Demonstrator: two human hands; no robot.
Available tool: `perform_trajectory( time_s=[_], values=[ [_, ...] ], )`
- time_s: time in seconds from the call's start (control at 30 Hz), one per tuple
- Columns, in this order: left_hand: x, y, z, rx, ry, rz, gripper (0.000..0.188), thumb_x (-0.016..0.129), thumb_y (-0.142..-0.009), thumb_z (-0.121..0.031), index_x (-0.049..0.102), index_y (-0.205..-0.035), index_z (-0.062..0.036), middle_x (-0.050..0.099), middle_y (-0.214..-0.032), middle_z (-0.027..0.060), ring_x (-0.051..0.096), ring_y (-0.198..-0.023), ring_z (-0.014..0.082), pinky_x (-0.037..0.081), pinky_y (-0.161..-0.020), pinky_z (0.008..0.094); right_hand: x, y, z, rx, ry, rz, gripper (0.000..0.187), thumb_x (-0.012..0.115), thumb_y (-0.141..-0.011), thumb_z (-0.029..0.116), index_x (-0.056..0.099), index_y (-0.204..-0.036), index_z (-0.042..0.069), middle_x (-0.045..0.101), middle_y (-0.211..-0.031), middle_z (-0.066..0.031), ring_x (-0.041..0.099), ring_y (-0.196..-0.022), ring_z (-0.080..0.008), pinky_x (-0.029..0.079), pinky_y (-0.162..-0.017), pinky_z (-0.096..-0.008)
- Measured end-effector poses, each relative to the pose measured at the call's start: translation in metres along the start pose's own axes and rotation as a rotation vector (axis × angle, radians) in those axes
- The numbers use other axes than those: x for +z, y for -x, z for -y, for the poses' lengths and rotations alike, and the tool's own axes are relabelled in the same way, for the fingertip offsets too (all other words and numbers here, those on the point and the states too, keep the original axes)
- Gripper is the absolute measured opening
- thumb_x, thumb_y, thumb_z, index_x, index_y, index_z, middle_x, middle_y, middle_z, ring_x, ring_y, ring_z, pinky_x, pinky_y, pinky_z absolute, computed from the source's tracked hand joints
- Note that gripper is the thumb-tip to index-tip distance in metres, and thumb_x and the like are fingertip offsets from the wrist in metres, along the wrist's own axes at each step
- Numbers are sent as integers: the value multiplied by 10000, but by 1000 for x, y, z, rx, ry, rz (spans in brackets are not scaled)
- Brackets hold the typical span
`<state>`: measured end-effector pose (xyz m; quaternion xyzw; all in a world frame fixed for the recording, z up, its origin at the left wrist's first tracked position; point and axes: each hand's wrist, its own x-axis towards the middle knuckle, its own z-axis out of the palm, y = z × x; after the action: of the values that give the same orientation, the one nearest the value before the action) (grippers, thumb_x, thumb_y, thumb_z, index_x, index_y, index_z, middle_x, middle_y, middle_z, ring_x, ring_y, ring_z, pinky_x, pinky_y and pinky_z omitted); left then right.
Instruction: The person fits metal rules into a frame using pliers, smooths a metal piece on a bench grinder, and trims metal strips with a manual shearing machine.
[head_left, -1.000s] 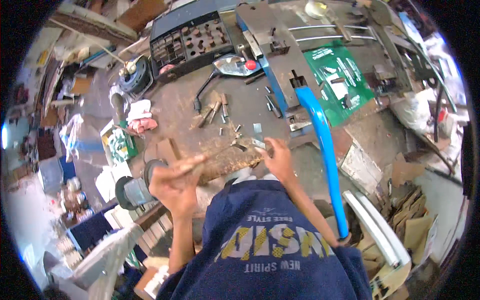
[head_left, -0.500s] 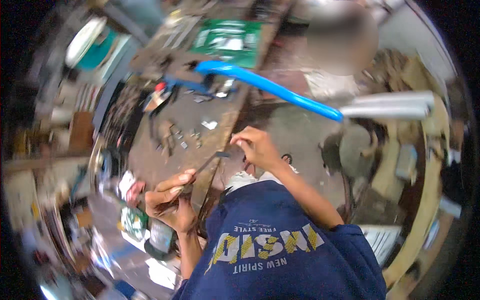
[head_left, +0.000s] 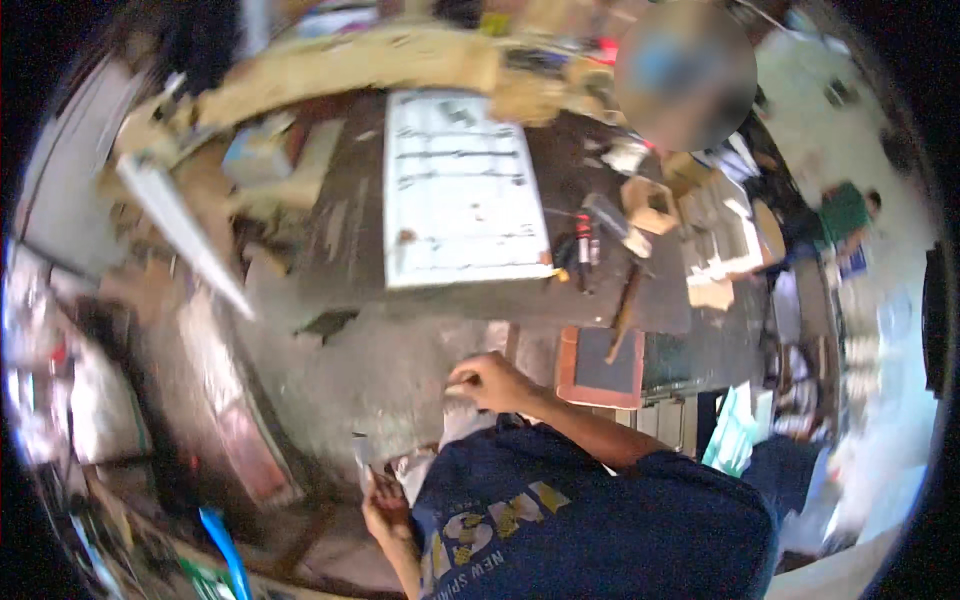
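Swung hard since half a second back: bench with the green board and blue-handled bar gone from top of view, now a dark worktable (head_left: 350,250) under a white printed sheet (head_left: 458,190). Blue handle (head_left: 222,545) now only a sliver at lower left edge.

Left to right:
- Pale long strip (head_left: 180,232) leaning across clutter at left, blurred.
- Left hand (head_left: 385,505) dropped low, close against the blue shirt (head_left: 590,520); earlier raised at left with a long thin tool. Fingers curled shut round a small grey piece (head_left: 363,452), kind unclear through blur.
- Right hand (head_left: 492,382) now mid-frame over grey floor (head_left: 380,370), just under worktable edge. Fingers pinched closed on a small pale item (head_left: 460,381), too small to identify. Earlier same hand up at bench edge.
- Slate-like dark panel with red-brown frame (head_left: 600,368) just right of right hand, wooden stick (head_left: 625,310) lying across its top.
- Red-and-black markers (head_left: 583,240) and small wooden blocks (head_left: 648,205) on worktable's right end.
- Another person at top right, seated figure in green (head_left: 845,215) farther right.
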<state>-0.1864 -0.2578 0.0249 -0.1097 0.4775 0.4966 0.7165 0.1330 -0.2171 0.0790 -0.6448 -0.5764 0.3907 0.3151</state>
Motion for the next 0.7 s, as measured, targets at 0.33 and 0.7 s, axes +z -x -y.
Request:
perform_trajectory(
  time_s=[0.33, 0.7],
  values=[
    [145, -60, 124, -96, -235, 183, 431, 639, -958, -120, 499, -1330, 45, 641, -1094, 102, 618, -1016, 164, 510, -938, 278, -147, -49, -209, 123, 289, -843, 295, 530, -980, 116, 464, -1186, -84, 620, -988, -235, 572, -983, -435, 447, -853, -497],
    [150, -73, 109, 193, -550, 305, 430, 585, -954, -60, 481, -1360, 38, 634, -1042, 95, 640, -1099, 288, 493, -980, 430, -106, -83, -149, 351, 245, -599, 141, 539, -972, 158, 497, -1052, 50, 584, -996, -188, 559, -989, -382, 362, -855, -549]
  ],
)
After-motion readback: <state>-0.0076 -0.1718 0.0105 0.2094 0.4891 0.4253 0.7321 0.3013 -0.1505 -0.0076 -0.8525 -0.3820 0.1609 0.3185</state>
